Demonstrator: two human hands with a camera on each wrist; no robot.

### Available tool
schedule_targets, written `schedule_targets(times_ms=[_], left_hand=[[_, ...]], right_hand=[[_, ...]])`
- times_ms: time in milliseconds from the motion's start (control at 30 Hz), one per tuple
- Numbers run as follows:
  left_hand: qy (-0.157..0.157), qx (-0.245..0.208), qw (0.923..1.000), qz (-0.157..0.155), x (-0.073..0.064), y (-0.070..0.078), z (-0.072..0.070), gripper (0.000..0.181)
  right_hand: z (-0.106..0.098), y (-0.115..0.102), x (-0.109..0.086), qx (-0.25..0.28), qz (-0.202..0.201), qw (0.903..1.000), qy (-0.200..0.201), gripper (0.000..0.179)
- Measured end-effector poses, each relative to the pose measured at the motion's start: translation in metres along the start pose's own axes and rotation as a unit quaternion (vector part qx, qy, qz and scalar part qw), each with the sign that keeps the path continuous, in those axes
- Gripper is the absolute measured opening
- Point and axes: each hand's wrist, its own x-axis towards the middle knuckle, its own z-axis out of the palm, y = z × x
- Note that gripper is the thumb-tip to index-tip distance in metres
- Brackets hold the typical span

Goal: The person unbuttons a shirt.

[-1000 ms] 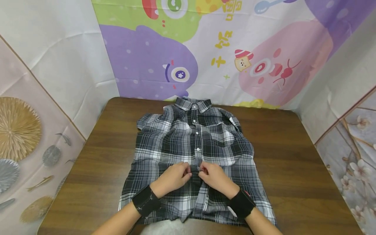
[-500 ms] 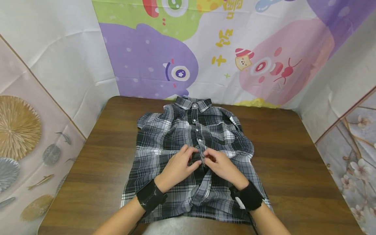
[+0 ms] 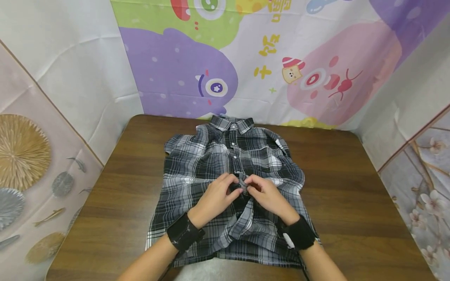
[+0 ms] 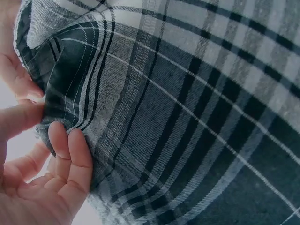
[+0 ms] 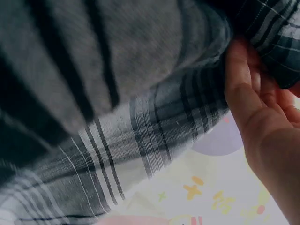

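Note:
A black, grey and white plaid shirt [image 3: 190, 164] lies front up on the table, its collar [image 3: 233, 124] at the far end. White buttons [image 3: 234, 157] run down its upper front. Over the middle of the front, both hands meet at the placket edge [image 3: 242, 182], which is lifted and bunched between them. My left hand [image 3: 216, 195] pinches the cloth from the left; the left wrist view shows its fingers [image 4: 79, 161] against the dark strip. From the right, my right hand [image 3: 270, 196] pinches the same part. Any button between the fingertips is hidden.
The brown wooden table [image 3: 334, 187] extends on both sides of the shirt. A cartoon-printed cloth [image 3: 260, 97] hangs behind it, with patterned cloths [image 3: 42, 136] at the sides. Black bands [image 3: 184, 233] circle both wrists.
Both hands have moved up the shirt front and come closer together, lifting the placket. The lower front has bunched and its hem has shifted. Over the last half second they barely move.

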Motion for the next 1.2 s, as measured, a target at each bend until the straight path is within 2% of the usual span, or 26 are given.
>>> schedule_targets(times_ms=[200, 333, 467, 733, 867, 1000, 1200], left_hand=[[0.011, 0.018, 0.9997, 0.013, -0.002, -0.003, 0.002, 0.011], [0.026, 0.037, 0.9985, 0.029, -0.003, -0.002, 0.003, 0.009], [0.039, 0.044, 0.9975, 0.039, -0.002, -0.002, 0.005, 0.009], [0.054, 0.041, 0.9967, 0.044, -0.003, -0.002, 0.003, 0.007], [0.051, 0.034, 0.9972, 0.041, -0.003, -0.002, 0.002, 0.008], [0.052, 0.024, 0.9977, 0.037, -0.002, -0.002, 0.002, 0.007], [0.06, -0.005, 0.998, 0.02, -0.002, -0.003, 0.005, 0.01]], right_hand=[[0.005, -0.004, -0.001, -0.017, 0.008, 0.9998, -0.003, 0.013], [0.01, -0.009, 0.0, -0.042, 0.02, 0.9987, 0.02, 0.02], [0.014, -0.012, 0.0, -0.066, 0.023, 0.9962, 0.051, 0.016], [0.014, -0.012, 0.0, -0.099, -0.03, 0.9916, 0.078, 0.014], [0.013, -0.008, 0.001, -0.078, -0.032, 0.9938, 0.072, 0.015], [0.013, -0.003, 0.002, -0.028, -0.008, 0.9977, 0.062, 0.016], [0.014, 0.0, 0.002, 0.035, 0.019, 0.9972, 0.064, 0.016]])
